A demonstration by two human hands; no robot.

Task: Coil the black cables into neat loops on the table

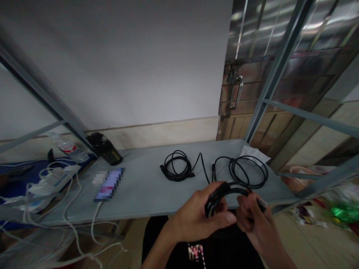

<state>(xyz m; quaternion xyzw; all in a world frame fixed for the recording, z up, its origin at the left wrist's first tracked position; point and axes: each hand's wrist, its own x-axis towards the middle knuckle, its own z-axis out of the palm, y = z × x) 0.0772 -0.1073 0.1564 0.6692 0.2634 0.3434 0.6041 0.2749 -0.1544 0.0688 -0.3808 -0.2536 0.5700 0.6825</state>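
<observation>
Currently, held coil [214,200]: black cable turns, raised between my two hands at the near edge of the bench [140,192].
Left hand [196,215]: fingers wrapped around one side of the turns, thumb stretched along below; if this grip loosens, I judge the loops could spring apart.
Right hand [254,220]: fingers curled tightly on the other side; a pale-tipped piece beside them is too blurred for me to name. Pulling harder here than on the left could draw the ring out of shape or kink it.
Middle coil [178,175]: lying on the bench beyond my left hand, a loose strand zigzagging from it towards me. I cannot tell whether that strand joins what I hold or passes behind; if joined, a tug could drag this coil along.
Right coil [249,183]: looser and wider, just beyond my right hand, near the white paper [256,154]. A low sweep of my knuckles could snag its loops.
Phone [109,185]: well apart on the left with a white cord [95,220] at its lower end; an elbow catching that cord could pull the phone off.
</observation>
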